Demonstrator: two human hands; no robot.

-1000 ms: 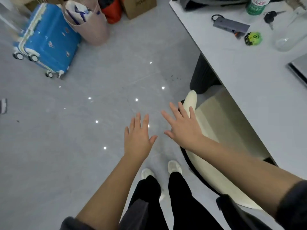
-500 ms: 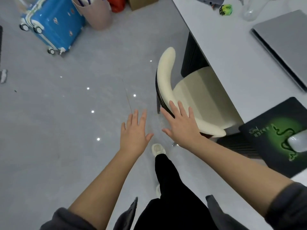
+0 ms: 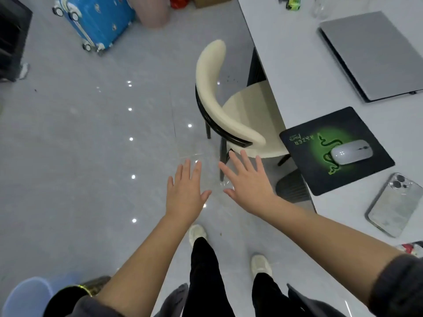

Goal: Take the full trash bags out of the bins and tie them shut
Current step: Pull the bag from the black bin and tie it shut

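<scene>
A pale blue bin (image 3: 25, 296) sits far back and left of the fingers (image 3: 187, 170), its inside out of sight. A blue suitcase (image 3: 100, 19) and, beside it, a pink bin (image 3: 152, 19) stand well ahead of them. The left hand (image 3: 185, 193) and right hand (image 3: 249, 191) hover over the floor (image 3: 91, 156), fingers spread, holding nothing. The step looks like approach: no bag is lifted yet. Next, reach a bin and gather its bag's rim.

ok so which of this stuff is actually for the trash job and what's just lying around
For the job: pink bin at the top, pale blue bin at lower left, left hand and right hand, both empty.
Lying about: blue suitcase, cream chair, laptop, mouse on its mat, phone.
</scene>
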